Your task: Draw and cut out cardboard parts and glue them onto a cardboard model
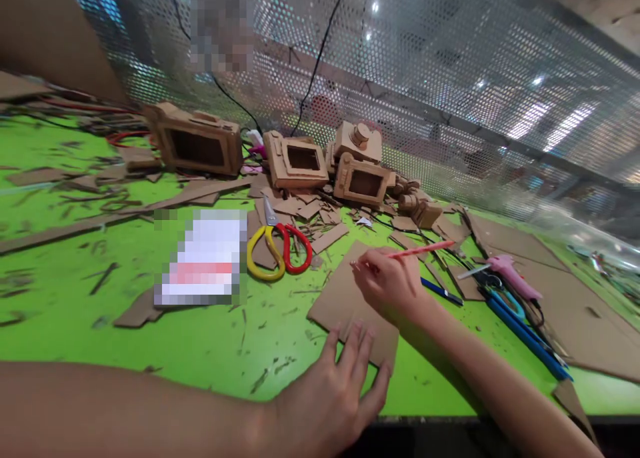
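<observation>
A flat brown cardboard piece point(340, 298) lies on the green table point(200, 338) near its front edge. My left hand point(335, 385) rests flat on the near edge of that cardboard, fingers spread. My right hand point(385, 281) is closed around a thin red pencil point(425, 249), with its tip down on the cardboard's upper part. The pencil's free end points up and right.
Scissors point(280, 248) with one yellow and one red handle lie left of the cardboard. Cardboard camera models point(197, 141) point(297, 159) point(363, 171) stand at the back among scraps. A pink glue gun point(510, 275), blue tools point(525, 331) and large cardboard sheets point(575, 311) lie right. A perforated metal screen point(450, 78) closes the back.
</observation>
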Motion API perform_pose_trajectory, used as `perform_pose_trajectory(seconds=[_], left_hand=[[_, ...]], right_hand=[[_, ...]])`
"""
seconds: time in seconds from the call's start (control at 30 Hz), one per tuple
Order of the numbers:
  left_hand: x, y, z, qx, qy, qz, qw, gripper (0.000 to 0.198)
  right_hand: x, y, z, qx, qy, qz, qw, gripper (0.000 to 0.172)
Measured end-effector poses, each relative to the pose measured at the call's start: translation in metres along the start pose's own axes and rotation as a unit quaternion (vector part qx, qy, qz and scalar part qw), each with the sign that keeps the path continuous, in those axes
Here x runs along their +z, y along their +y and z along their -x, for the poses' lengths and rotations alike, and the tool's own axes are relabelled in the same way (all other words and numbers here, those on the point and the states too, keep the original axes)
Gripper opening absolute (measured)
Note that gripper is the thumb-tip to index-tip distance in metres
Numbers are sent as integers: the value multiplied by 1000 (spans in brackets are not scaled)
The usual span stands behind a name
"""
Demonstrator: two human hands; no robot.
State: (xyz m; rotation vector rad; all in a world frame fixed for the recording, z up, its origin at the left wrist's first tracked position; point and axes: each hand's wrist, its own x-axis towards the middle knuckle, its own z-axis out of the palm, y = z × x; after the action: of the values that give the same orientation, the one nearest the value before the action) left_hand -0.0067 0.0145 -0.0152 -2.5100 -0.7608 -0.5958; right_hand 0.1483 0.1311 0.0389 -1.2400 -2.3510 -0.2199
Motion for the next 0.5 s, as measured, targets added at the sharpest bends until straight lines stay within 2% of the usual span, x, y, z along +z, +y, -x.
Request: perform_pose_trajectory(seconds=[0.1,0.2,0.37,0.43,0.5], left_hand=[[0,0,-1,-2,9,1,1000,35],[2,0,0,-8,15,-4,1000,35],[1,0,0,-4,-6,4,1000,35],[1,0,-1,-5,-1,7,1000,35],[1,0,0,-6,8,1,1000,34]], right_hand=[[-2,1,-2,-16,-12,-5,1000,16],[-1,4,-2,0,10,-2,1000,18],[2,5,1,-45,-4,-21,999,19],[1,5,-1,-33,-3,-12,999,19],[-3,6,-9,-21,-29,-9,999,18]])
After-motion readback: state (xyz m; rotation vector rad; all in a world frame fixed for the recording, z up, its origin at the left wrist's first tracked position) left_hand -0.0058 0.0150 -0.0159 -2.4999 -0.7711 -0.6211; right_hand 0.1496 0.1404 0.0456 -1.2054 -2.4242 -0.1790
